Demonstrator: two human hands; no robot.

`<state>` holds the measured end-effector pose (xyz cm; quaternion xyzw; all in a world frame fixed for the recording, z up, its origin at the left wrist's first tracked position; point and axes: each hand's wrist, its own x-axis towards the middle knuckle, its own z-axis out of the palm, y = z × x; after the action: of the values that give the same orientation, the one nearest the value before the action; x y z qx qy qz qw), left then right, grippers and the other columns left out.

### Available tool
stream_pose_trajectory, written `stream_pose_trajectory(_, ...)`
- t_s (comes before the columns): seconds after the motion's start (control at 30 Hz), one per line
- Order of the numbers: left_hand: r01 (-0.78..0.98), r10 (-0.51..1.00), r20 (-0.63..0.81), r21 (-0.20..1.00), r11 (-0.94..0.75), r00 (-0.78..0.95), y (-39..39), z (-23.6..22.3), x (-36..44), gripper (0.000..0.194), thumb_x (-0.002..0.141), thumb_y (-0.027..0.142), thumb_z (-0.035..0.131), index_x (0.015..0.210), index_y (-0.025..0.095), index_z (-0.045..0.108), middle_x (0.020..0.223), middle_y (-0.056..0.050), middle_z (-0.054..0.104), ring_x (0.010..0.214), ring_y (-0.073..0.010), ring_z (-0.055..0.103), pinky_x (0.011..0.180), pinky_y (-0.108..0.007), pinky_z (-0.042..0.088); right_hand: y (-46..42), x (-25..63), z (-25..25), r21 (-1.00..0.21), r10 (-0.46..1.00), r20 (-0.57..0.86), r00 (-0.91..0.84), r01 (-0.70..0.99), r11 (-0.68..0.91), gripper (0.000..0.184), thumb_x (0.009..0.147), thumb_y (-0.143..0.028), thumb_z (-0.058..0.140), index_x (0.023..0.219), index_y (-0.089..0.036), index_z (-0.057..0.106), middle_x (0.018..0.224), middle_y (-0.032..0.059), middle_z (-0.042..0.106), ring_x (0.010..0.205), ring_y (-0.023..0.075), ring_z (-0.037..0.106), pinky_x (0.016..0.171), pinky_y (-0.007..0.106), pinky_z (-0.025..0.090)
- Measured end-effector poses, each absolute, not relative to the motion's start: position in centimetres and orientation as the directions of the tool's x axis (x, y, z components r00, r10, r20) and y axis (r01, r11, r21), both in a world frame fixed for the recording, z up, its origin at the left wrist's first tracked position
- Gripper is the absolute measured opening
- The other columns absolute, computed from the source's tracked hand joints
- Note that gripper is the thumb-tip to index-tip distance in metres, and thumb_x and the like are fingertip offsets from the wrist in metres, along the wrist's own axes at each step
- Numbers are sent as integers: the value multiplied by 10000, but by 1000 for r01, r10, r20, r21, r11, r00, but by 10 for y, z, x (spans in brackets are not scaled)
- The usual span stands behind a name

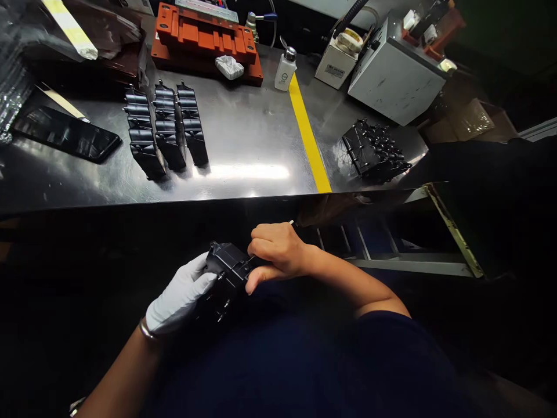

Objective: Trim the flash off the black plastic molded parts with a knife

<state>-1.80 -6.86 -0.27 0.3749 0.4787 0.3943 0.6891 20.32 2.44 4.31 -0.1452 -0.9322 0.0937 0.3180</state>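
the left hand (178,296) is pinching the black housing (228,264), whose top is slanting down toward the right hand (278,249), curled around a thin tool (292,222).

Place type: workshop or factory workstation.
Bench: bare metal surface (243,133), scratched, marked with yellow tape (310,136).
Parts: matching black moldings (141,133) in a row at left; more (376,151) at right.
Equipment: orange fixture (206,38) at rear; gray metal box (395,69) beside a carton (336,64).
Supplies: white dispenser bottle (284,71); plastic wrapping (15,81).
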Motion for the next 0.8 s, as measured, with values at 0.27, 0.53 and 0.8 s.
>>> stream_pose_trajectory(0.27, -215, 894, -412, 870, 443, 177, -67, -1, -11, 555, 734, 612, 772, 1138, 233, 740, 1015, -55, 771, 897, -235, 694, 810, -259, 549, 26, 202, 39, -279, 376, 539, -753, 262, 924, 645, 964, -679, 380, 565, -177, 445, 532, -32, 404, 496, 84, 371, 498, 251, 218)
stream_pose_trajectory(0.53, -122, 887, -431, 883, 453, 167, -69, 0, -26, 634, 690, 591, 811, 1168, 185, 720, 1051, -100, 770, 949, -287, 709, 818, -324, 571, 28, 215, 39, -722, 358, 211, -910, 102, 684, 653, 950, -726, 358, 563, -201, 368, 512, -35, 394, 465, 73, 365, 498, 258, 218)
stream_pose_trajectory(0.8, 244, 941, -321, 926, 287, 112, -50, 7, -41, 592, 654, 587, 818, 1123, 235, 741, 1203, -105, 743, 1150, -377, 666, 1048, -503, 503, 20, 202, 43, -918, 640, -150, -754, 346, 192, 510, 760, -658, 721, 858, -163, 645, 698, -30, 587, 617, 86, 524, 578, 211, 376)
